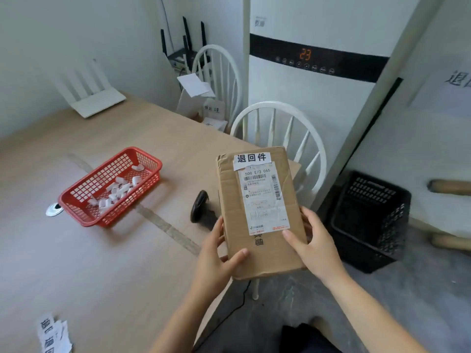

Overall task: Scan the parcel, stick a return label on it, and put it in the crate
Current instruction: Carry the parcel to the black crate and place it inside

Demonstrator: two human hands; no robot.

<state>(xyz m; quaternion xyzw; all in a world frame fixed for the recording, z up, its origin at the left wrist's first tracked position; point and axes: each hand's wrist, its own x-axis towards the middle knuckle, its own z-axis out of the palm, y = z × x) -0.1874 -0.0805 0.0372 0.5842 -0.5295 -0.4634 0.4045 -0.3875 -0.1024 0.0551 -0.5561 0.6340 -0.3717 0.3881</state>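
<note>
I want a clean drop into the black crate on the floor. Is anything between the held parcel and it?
Nothing visible. The parcel, held in the left hand and right hand, is left of the black crate, whose open top looks unobstructed.

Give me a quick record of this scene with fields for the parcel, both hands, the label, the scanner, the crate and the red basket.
parcel: brown cardboard box, held above the table edge
left hand: grips the box's near left corner
right hand: grips its right side
return label: white strip already stuck along the box's top edge
scanner: black, lying on the table
crate: black, on the floor to the right, looks empty
red basket: on the table, holds white paper scraps
</note>
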